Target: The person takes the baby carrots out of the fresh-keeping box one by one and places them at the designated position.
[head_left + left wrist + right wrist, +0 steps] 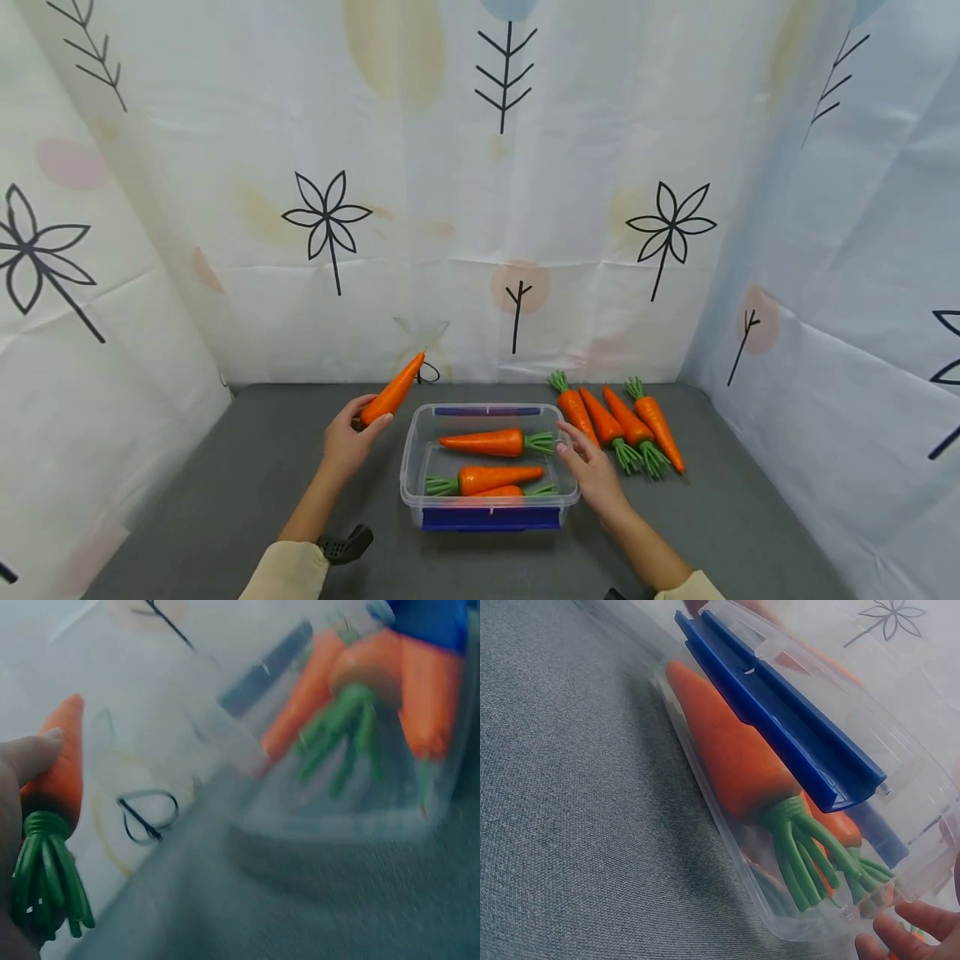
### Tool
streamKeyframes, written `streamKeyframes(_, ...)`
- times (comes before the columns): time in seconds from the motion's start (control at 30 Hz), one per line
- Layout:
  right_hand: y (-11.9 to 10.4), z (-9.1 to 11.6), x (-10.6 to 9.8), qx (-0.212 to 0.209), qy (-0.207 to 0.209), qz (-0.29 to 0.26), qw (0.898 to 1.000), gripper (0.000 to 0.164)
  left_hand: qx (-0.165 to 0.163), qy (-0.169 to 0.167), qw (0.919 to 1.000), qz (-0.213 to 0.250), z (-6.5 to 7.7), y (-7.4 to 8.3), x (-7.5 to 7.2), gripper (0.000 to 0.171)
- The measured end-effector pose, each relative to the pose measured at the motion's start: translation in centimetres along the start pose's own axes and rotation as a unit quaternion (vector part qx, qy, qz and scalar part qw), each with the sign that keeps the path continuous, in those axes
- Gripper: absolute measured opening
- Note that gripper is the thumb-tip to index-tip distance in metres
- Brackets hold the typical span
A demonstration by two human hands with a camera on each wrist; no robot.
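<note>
My left hand (347,437) grips an orange toy carrot (395,390) left of the box, its tip pointing up and right. Green stalks hang below the thumb on this carrot (56,754) in the left wrist view. A clear plastic box (407,467) with blue latches stands lidless in front of me. Inside lie one carrot (483,442) across the back, another (501,477) nearer me and a third (498,492) partly hidden behind the front wall. At the box's right rim, my right hand (596,475) rests with fingers loosely extended.
Several carrots lie on the grey table (735,517) right of the box, including one at the far right (660,427). A dark cord loop (428,373) sits behind the box. Patterned white cloth (450,208) encloses the back and sides.
</note>
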State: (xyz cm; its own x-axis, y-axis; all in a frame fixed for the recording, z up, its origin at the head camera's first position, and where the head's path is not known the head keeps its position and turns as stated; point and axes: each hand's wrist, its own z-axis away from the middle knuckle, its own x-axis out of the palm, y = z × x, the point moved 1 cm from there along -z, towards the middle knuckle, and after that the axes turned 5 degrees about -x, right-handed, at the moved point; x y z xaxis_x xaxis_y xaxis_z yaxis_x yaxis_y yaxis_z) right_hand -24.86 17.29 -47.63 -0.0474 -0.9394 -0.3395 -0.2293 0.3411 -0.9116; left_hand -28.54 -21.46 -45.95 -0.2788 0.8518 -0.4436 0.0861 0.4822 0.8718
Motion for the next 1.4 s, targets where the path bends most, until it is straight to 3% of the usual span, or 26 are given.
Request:
streamKeyframes(0.13,0.0,-0.1,0.1,-0.001,0.001,0.000,1.000,0.044,-0.003,0.031,0.9991,-0.030,-0.2,-1.8,0.3,0.054)
streamKeyframes(0.3,0.2,-0.1,0.2,0.004,0.002,-0.004,1.000,0.045,0.000,0.046,0.9942,-0.097,-0.3,-3.7,0.8,0.053)
streamKeyframes(0.57,-1.0,0.1,0.0,0.013,0.005,-0.010,1.000,0.046,-0.011,0.029,0.9879,-0.152,-1.1,-4.8,1.2,0.054)
streamKeyframes(0.77,-2.9,0.8,-0.3,0.021,0.001,-0.014,1.000,0.045,-0.024,0.004,0.9810,-0.192,-2.2,-5.0,1.1,0.054)
streamKeyframes(1.07,0.3,-0.1,0.2,0.026,0.010,0.004,1.000,0.044,-0.047,-0.030,0.9679,-0.245,-2.4,-4.5,0.9,0.061)
streamKeyframes(1.27,0.1,-0.1,0.2,0.019,0.011,0.002,1.000,0.045,-0.025,-0.021,0.9548,-0.295,-2.4,-3.3,0.4,0.066)
streamKeyframes(1.4,-1.2,0.3,0.0,0.018,0.007,0.000,1.000,0.045,0.005,-0.021,0.9521,-0.305,-3.0,-2.0,0.0,0.066)
